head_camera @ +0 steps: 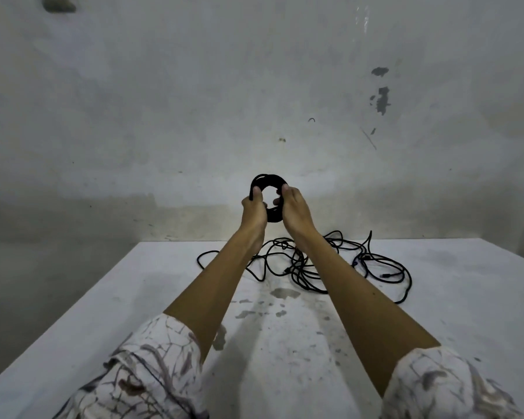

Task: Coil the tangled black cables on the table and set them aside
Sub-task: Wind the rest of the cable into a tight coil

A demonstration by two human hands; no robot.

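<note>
A small round coil of black cable (270,178) is held up in the air above the far part of the table. My left hand (253,208) grips its left side, thumb on the inner edge. My right hand (294,206) grips its right side, fingers curled round the strands. Below and behind my forearms, a loose tangle of black cables (312,266) sprawls over the far middle of the white table (454,297), with loops running out to the right (403,275) and left (203,256). Small connectors show among the strands.
The white table is stained with grey blotches (285,293) in its middle. A bare, scuffed grey wall (194,101) stands right behind the table's far edge. The table's left edge drops to a dark floor (28,297).
</note>
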